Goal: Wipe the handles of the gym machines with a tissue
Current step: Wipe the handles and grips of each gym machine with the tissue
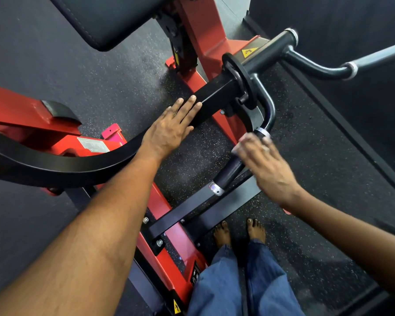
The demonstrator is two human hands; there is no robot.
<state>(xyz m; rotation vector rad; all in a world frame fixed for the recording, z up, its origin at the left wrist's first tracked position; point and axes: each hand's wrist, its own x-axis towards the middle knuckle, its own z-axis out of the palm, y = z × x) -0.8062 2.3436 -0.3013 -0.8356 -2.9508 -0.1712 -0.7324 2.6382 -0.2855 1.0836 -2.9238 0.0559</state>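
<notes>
Over the machine's near handle: wiping is under way, by my reading.
Left hand (169, 131): fingers straight, lying flat on the black arm (214, 100), bracing it; holds nothing.
Right hand (263, 163): blurred, fingers spread over the handle (228, 171), pressing a white tissue (238, 145) against its upper end.
Tissue: mostly hidden beneath the right fingers.
Next move: likely draw the tissue down the grip toward the silver collar (216, 189), then on to the far handle (315, 65), which looks untouched.
</notes>
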